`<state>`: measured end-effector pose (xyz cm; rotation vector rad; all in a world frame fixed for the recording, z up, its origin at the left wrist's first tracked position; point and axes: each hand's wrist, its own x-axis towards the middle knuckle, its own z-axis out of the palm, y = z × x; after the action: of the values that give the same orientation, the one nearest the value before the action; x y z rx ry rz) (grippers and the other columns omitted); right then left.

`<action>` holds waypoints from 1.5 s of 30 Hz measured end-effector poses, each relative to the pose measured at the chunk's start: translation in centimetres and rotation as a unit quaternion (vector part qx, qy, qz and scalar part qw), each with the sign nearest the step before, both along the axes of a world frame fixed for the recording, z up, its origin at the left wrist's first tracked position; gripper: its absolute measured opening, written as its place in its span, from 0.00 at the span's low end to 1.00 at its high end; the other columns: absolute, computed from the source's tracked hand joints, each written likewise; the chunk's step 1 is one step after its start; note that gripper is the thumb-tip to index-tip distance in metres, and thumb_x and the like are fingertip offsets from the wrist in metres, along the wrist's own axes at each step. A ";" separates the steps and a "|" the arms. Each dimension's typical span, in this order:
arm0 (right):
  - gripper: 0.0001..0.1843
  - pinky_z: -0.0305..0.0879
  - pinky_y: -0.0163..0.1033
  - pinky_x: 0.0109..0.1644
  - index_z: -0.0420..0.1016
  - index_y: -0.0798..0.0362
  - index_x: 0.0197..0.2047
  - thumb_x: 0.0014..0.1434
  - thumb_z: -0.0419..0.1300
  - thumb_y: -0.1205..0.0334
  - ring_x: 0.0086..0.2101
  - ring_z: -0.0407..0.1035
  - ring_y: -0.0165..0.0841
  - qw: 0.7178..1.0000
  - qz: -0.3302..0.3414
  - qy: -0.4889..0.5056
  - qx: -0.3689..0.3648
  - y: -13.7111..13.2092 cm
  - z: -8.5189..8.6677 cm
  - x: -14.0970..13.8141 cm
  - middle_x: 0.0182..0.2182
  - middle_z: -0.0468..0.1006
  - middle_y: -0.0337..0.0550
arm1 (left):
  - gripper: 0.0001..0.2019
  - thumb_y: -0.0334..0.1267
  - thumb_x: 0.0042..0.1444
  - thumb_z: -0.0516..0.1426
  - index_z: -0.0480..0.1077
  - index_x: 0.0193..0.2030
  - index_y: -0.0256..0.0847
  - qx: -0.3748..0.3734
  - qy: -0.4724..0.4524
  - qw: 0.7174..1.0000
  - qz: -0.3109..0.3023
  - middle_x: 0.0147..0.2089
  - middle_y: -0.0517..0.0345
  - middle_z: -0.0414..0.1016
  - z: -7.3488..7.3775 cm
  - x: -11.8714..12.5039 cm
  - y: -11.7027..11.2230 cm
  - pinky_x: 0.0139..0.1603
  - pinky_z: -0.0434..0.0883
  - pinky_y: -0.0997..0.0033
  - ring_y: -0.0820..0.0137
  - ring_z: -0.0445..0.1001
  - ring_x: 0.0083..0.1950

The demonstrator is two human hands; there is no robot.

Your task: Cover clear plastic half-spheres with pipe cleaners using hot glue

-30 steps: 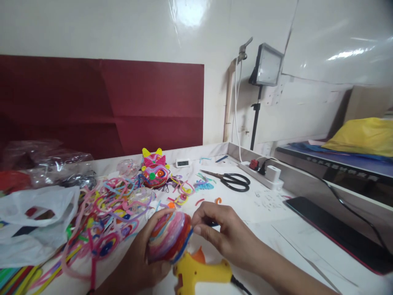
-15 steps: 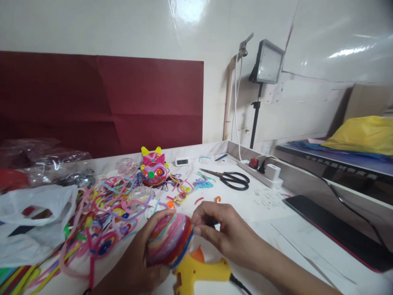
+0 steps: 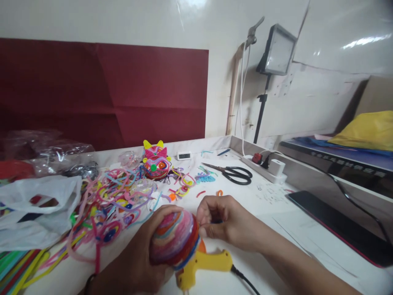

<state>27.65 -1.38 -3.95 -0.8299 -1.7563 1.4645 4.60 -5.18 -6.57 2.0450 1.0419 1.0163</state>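
Observation:
A ball wrapped in bands of pink, red, orange, purple and blue pipe cleaner [image 3: 173, 239] is gripped from its left side by my left hand [image 3: 144, 254]. My right hand [image 3: 224, 221] pinches at the ball's right edge, its curled fingertips close against it. Whatever lies between those fingertips is too small or hidden to make out. Just below the ball, a yellow glue gun [image 3: 211, 262] lies on the white table, partly covered by the ball, with its black cord running right.
Tangled pipe cleaners [image 3: 113, 205] and a white plastic bag [image 3: 39, 209] cover the left side. Behind are a decorated cat-like ball [image 3: 156, 162] and a small digital clock [image 3: 184, 155]. Black-handled scissors [image 3: 236, 175], a power strip [image 3: 267, 168] and a dark flat pad [image 3: 337, 225] lie rightward.
The view has tipped down and shifted slightly, so the background sits higher and the ball a little further right. Both hands keep nearly the same hold around the ball.

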 end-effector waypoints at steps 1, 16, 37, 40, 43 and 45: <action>0.13 0.57 0.31 0.30 0.71 0.56 0.28 0.43 0.71 0.65 0.25 0.62 0.25 1.000 0.005 0.004 -0.019 0.1 0.0 0.0 0.23 0.70 0.33 | 0.38 0.22 0.37 0.58 0.63 0.58 0.51 0.008 0.007 1.000 0.001 0.57 0.54 0.74 0.1 0.1 -0.1 0.53 0.75 0.62 0.53 0.74 0.58; 0.25 0.57 0.32 0.28 0.72 0.57 0.24 0.27 0.80 0.58 0.21 0.64 0.24 0.994 0.032 -0.017 -0.106 0.8 0.1 0.2 0.18 0.73 0.32 | 0.40 0.21 0.35 0.58 0.62 0.59 0.52 -0.070 -0.038 0.995 -0.053 0.56 0.55 0.72 0.5 -0.3 -0.6 0.52 0.74 0.63 0.55 0.75 0.54; 0.23 0.51 0.27 0.21 0.71 0.58 0.22 0.27 0.80 0.61 0.17 0.63 0.22 0.990 0.069 0.042 -0.116 0.0 -0.3 -0.1 0.16 0.75 0.36 | 0.36 0.37 0.41 0.68 0.61 0.59 0.47 -0.124 -0.115 0.972 -0.165 0.53 0.52 0.69 1.0 -0.7 -1.1 0.50 0.71 0.65 0.56 0.71 0.51; 0.24 0.51 0.28 0.21 0.71 0.58 0.22 0.25 0.80 0.63 0.17 0.62 0.21 0.991 0.064 0.040 -0.113 0.1 -0.2 -0.1 0.16 0.74 0.35 | 0.34 0.41 0.44 0.67 0.61 0.58 0.46 -0.145 -0.108 0.972 -0.151 0.52 0.51 0.69 0.7 -0.8 -1.0 0.50 0.70 0.65 0.58 0.71 0.50; 0.24 0.49 0.28 0.21 0.71 0.58 0.22 0.27 0.80 0.60 0.17 0.61 0.21 0.991 0.066 0.038 -0.111 0.2 -0.3 0.0 0.16 0.73 0.34 | 0.35 0.48 0.44 0.67 0.62 0.58 0.44 -0.149 -0.097 0.974 -0.138 0.53 0.49 0.69 0.7 -0.9 -0.8 0.53 0.69 0.61 0.54 0.70 0.52; 0.24 0.48 0.29 0.21 0.70 0.57 0.23 0.29 0.80 0.57 0.17 0.60 0.21 0.991 0.072 0.035 -0.112 0.2 -0.3 0.0 0.16 0.73 0.34 | 0.39 0.53 0.39 0.69 0.63 0.58 0.43 -0.155 -0.108 0.972 -0.143 0.53 0.48 0.68 0.9 -0.8 -0.8 0.53 0.68 0.60 0.53 0.69 0.53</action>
<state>27.63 -1.16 -4.29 -0.7660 -1.6499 1.7895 3.84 -5.99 -5.70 1.7255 0.7163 0.8435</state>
